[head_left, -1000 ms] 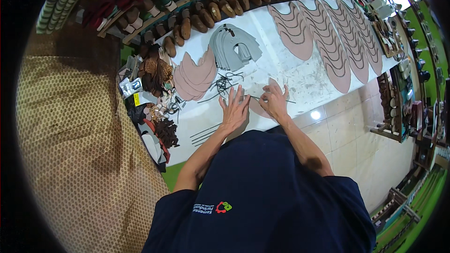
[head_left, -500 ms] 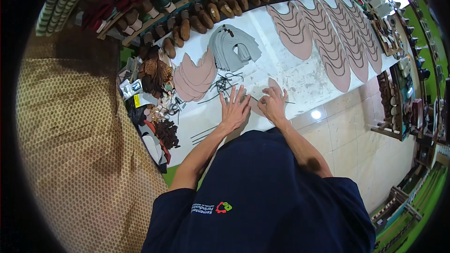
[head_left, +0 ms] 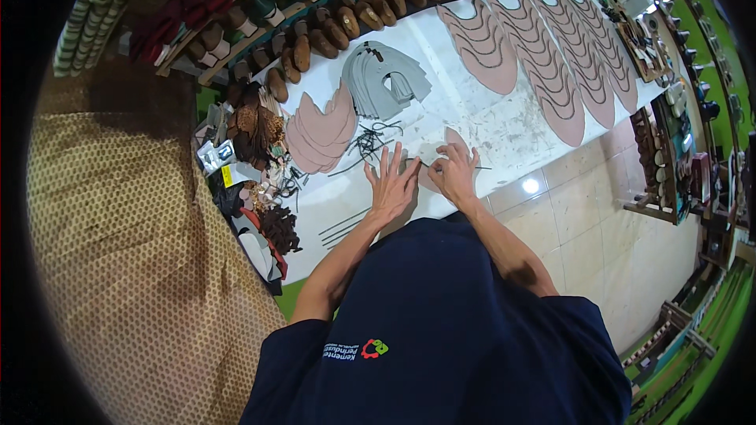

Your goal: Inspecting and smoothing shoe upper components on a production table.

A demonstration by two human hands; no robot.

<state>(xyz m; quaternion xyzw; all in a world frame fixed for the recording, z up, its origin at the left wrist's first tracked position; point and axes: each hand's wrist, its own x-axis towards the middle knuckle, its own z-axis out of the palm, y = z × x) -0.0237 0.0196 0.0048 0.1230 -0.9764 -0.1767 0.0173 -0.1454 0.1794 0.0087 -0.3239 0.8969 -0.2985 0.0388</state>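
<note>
A pink shoe-upper piece [head_left: 455, 137] lies flat on the white table under my hands, mostly covered by them. Along it runs a thin dark strip, its free end [head_left: 484, 168] sticking out beyond my right hand [head_left: 457, 176]. That hand is closed, thumb and index finger pinching at the strip while the other fingers are raised. My left hand [head_left: 391, 189] rests with fingers spread, its index fingertip beside or on the strip's left part. Just beyond it sits a tangle of dark strips [head_left: 370, 142].
Stacked pink pieces [head_left: 321, 130] and grey pieces [head_left: 378, 83] lie farther back. Overlapping rows of dark-edged pink pieces [head_left: 543, 71] cover the right. Brown shoe lasts [head_left: 346, 22] line the back edge. Scraps [head_left: 279, 228] crowd the left, near several straight dark strips [head_left: 342, 228].
The view has shifted slightly, so the table's things sit a little higher and farther left. Both hands keep nearly the same pose at the strip.
</note>
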